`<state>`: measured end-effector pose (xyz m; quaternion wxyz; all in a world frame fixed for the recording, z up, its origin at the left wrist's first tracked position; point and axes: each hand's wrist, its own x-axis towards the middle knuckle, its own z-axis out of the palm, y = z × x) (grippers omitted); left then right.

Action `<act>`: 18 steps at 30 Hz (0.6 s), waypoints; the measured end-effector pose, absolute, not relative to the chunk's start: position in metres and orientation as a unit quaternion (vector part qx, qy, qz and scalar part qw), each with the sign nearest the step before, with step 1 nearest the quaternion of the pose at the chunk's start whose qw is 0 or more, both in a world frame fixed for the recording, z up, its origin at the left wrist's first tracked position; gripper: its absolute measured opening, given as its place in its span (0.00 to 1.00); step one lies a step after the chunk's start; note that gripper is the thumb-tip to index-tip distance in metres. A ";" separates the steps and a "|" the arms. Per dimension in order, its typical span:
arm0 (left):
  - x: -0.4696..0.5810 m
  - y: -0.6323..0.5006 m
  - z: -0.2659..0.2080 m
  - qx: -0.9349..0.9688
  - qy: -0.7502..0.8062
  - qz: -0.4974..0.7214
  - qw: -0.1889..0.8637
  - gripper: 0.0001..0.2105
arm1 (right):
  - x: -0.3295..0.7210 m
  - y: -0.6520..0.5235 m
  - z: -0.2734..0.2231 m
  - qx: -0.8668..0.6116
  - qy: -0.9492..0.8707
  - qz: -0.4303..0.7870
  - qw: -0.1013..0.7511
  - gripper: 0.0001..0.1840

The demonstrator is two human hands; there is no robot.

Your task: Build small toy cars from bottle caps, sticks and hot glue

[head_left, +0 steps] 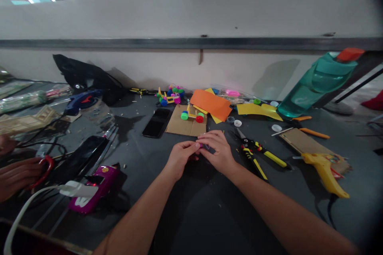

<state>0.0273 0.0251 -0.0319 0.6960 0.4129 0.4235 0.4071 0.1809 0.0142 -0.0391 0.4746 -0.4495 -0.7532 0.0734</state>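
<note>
My left hand (181, 159) and my right hand (218, 153) meet over the dark table. Their fingertips pinch a small purple piece (202, 146), mostly hidden by the fingers, so its kind cannot be made out. Just beyond them lies a flat cardboard square (175, 125). On it stands a little yellow model (190, 111) with a green and a red round cap as wheels. A black phone (156, 123) lies left of the cardboard. Pliers with yellow and black handles (254, 153) rest to the right of my right hand.
Orange paper (211, 103) and white caps (237, 122) lie behind. At right are a yellow glue gun (323, 171), a cardboard strip (308, 143) and a leaning teal bottle (317, 81). At left, a magenta power strip (101, 187) and another person's hand (19, 177) by a red handle (48, 167).
</note>
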 end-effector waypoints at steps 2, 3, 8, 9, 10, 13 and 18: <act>0.027 0.025 -0.032 0.408 0.423 0.412 0.696 0.13 | 0.181 0.014 -0.039 -0.449 -0.750 0.073 0.480 0.06; 0.027 0.025 -0.031 0.405 0.421 0.416 0.697 0.14 | 0.181 0.014 -0.039 -0.451 -0.747 0.074 0.483 0.06; 0.028 0.025 -0.032 0.402 0.418 0.422 0.697 0.14 | 0.183 0.013 -0.038 -0.458 -0.739 0.080 0.487 0.06; 0.028 0.025 -0.033 0.408 0.420 0.420 0.693 0.14 | 0.183 0.013 -0.038 -0.458 -0.739 0.082 0.488 0.07; 0.029 0.025 -0.034 0.413 0.423 0.420 0.689 0.15 | 0.183 0.013 -0.038 -0.457 -0.738 0.084 0.489 0.08; 0.030 0.026 -0.035 0.422 0.442 0.421 0.671 0.17 | 0.182 0.012 -0.037 -0.459 -0.731 0.093 0.496 0.06; 0.029 0.025 -0.032 0.436 0.448 0.436 0.647 0.16 | 0.183 0.013 -0.036 -0.472 -0.709 0.107 0.512 0.05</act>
